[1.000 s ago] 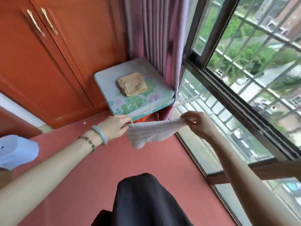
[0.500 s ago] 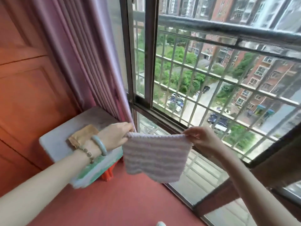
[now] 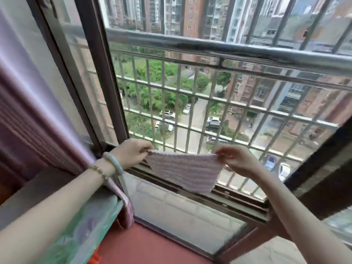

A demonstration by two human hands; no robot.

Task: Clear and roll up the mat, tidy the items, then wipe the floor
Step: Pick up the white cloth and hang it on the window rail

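both hands [image 3: 133,152] pinch cloth [image 3: 185,171] at window [image 3: 209,115]

The cloth [image 3: 183,172] is pale pink-white with fine ribbed stripes; it hangs flat and upright, its top edge stretched taut; the left hand [image 3: 131,152] pinches the corner at 9 o'clock, the right hand [image 3: 236,159] the corner at 3 o'clock; its lower edge droops free toward 5 o'clock.

A tall dark-brown metal-framed window [image 3: 99,77] fills the view, with a grey barred metal security grille [image 3: 190,103] outside it. A pink-purple pleated curtain [image 3: 28,121] hangs at the left. Below lies a red floor [image 3: 152,246], beside a faded green floral padded stool [image 3: 91,221]. Daylight shows apartment blocks, trees and parked cars below.
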